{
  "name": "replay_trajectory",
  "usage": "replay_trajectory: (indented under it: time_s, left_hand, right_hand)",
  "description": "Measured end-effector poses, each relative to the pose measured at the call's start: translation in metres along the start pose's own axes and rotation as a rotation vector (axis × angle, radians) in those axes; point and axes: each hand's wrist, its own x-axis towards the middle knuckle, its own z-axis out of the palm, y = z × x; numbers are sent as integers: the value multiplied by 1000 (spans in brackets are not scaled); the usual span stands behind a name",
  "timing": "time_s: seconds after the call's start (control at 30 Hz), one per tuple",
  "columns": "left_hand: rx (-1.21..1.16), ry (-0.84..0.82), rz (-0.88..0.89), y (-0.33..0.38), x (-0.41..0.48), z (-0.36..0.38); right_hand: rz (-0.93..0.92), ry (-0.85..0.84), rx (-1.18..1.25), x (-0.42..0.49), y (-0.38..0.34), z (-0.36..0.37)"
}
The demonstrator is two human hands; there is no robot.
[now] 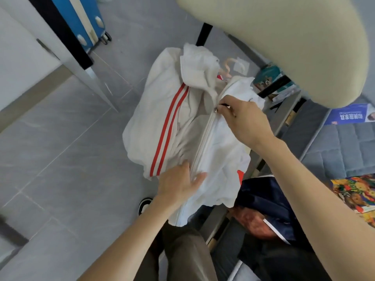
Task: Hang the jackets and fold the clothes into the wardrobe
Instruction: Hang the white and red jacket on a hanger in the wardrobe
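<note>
- Suitcase (81,21), blue, upper left; navy garment (263,199) heaped lower right.
- White red-striped jacket (162,118) on pink hanger (227,66): right hand (243,116) pinches zipper pull (216,110), left hand (178,183) grips lower zipper edge.

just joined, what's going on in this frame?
A person is zipping up a white jacket with red stripes that sits on a pink hanger, held out over the grey floor. The right hand pinches the zipper pull near the collar, and the zip looks closed most of the way up. The left hand grips the jacket's lower front beside the zip. The jacket is not yet hung up. A dark navy garment lies to the right.
</note>
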Motion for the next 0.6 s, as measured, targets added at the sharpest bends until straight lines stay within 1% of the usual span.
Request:
replay_trajectory:
  time_s: [0.07, 0.13, 0.2, 0.27, 0.3, 0.37, 0.4, 0.43, 0.5, 0.57, 0.6]
  left_hand:
    - [-49, 145, 8, 18, 24, -21]
    - [-56, 178, 29, 32, 43, -34]
    - [-100, 163, 35, 35, 51, -35]
    - [-122, 137, 38, 31, 50, -29]
    - [-130, 100, 32, 26, 49, -25]
    - [-130, 0, -19, 15, 46, -18]
    - [-103, -23, -49, 9, 47, -15]
    - [-68, -16, -76, 3, 47, -14]
    - [-40, 28, -120, -4, 50, -12]
    - [-56, 83, -131, -3, 53, -12]
    - [-75, 118, -129, 0, 54, -14]
  right_hand:
    - [-28, -17, 0, -4, -5, -1]
    - [-43, 23, -29, -5, -6, -3]
    - [-25, 108, -57, 0, -1, -5]
    - [4, 151, -40, 8, 5, -4]
    - [15, 139, -24, 12, 8, -1]
    - [36, 50, -31, 17, 13, 14]
    - [53, 24, -37, 17, 15, 24]
    - [75, 51, -23, 17, 16, 33]
    - [102, 224, 20, 19, 18, 43]
    - [71, 372, 28, 29, 21, 41]
    - [47, 375, 17, 37, 23, 39]
